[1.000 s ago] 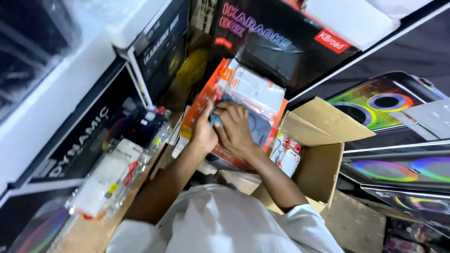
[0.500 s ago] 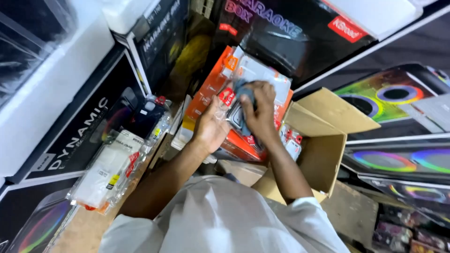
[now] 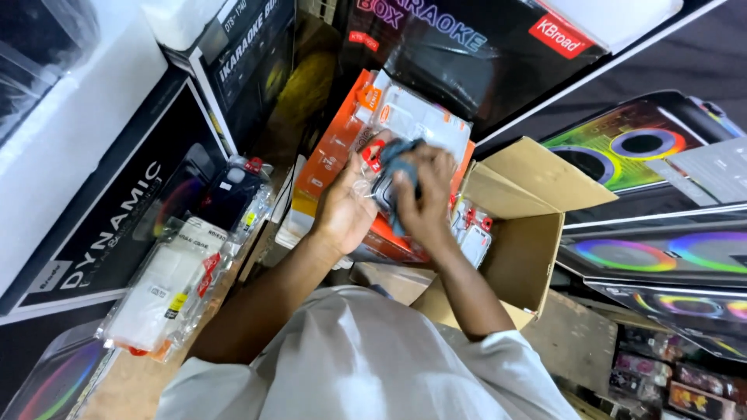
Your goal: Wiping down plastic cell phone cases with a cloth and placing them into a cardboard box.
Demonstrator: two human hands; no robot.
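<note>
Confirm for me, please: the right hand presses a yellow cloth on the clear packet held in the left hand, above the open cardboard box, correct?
Not quite: in the head view the cloth is grey-blue, not yellow. The rest holds: the right hand presses it on the clear packet held in the left hand, above the open cardboard box.

Left hand (image 3: 342, 206) cupped, right hand (image 3: 424, 198) clenched.

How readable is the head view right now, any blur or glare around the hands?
Head view: the right hand and its blue cloth are motion-smeared; the left hand is sharper; the clear packet between them shows plastic glare; wide-angle lens bends the speaker boxes at the edges; light is dim but even.
</note>
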